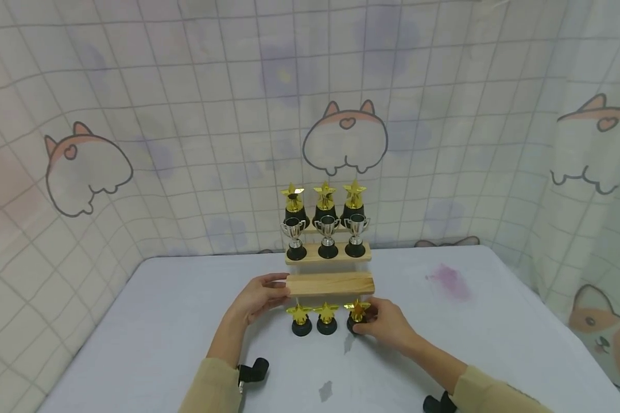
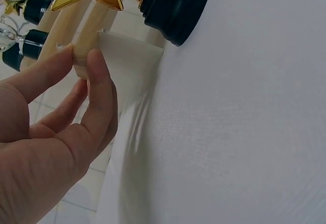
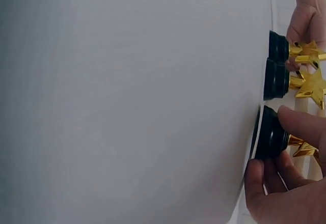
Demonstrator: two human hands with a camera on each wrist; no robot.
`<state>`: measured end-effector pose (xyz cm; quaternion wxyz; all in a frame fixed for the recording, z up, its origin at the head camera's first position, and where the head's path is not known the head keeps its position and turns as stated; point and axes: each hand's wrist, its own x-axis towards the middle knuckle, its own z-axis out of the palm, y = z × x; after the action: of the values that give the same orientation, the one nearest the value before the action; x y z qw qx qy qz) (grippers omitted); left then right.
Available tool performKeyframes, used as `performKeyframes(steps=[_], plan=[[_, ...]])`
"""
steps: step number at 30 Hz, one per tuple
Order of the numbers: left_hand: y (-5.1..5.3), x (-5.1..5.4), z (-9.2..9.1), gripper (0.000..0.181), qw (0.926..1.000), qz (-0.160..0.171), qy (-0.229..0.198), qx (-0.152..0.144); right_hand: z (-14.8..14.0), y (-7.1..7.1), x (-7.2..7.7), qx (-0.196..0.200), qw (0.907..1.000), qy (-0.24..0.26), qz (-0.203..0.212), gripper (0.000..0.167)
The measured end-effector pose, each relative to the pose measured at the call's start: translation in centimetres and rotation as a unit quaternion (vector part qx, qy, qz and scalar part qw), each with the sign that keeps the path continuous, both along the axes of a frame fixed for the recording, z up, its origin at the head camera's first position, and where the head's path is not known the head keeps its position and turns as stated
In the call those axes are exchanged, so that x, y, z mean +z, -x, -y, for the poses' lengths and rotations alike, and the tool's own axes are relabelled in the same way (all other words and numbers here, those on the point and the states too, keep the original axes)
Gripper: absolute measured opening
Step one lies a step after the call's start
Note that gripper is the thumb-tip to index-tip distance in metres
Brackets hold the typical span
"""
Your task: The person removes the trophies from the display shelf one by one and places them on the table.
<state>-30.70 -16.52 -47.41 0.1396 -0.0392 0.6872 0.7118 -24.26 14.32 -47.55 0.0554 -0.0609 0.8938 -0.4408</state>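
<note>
In the head view, my left hand (image 1: 257,298) pinches the left end of the lowest wooden shelf (image 1: 330,284) between thumb and fingers. The left wrist view shows the same grip on the board's end (image 2: 87,35). My right hand (image 1: 391,327) holds the rightmost gold star trophy (image 1: 358,311) at its black base, upright on the table. Its black base (image 3: 271,135) sits between thumb and fingertips in the right wrist view. To its left, two more star trophies, one in the middle (image 1: 326,319) and one at the left (image 1: 301,320), stand in front of the shelf.
On the tier above stand three silver cups (image 1: 328,228) with black bases. Three larger gold star trophies (image 1: 324,201) occupy the top tier behind them. A white cloth (image 1: 160,332) covers the table, and a patterned curtain (image 1: 212,143) hangs behind.
</note>
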Motion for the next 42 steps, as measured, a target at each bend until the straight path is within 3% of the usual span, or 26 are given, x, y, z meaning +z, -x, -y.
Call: performKeyframes(steps=[19,25,30,37,42], plan=[[0.0,-0.1,0.0,0.055,1.0,-0.002,-0.003,-0.003,-0.2,0.6,-0.2,0.015,0.9986,-0.041,-0.03,0.057],[-0.1,0.1,0.1,0.055,1.0,-0.003,0.001,-0.006,-1.1,0.4,0.8,0.026,0.9993,-0.017,-0.022,0.053],[-0.3,0.1,0.1,0.055,0.9999,-0.005,0.005,-0.011,-2.6,0.5,1.9,0.038,0.9984,0.021,-0.036,0.039],[-0.4,0.1,0.1,0.055,0.9996,-0.026,0.0,-0.012,-3.7,1.6,3.6,0.0,0.9954,0.018,-0.094,0.022],[-0.5,-0.1,0.2,0.055,0.9992,-0.037,-0.002,-0.016,-3.7,2.8,4.5,-0.013,0.9935,0.049,-0.102,0.024]])
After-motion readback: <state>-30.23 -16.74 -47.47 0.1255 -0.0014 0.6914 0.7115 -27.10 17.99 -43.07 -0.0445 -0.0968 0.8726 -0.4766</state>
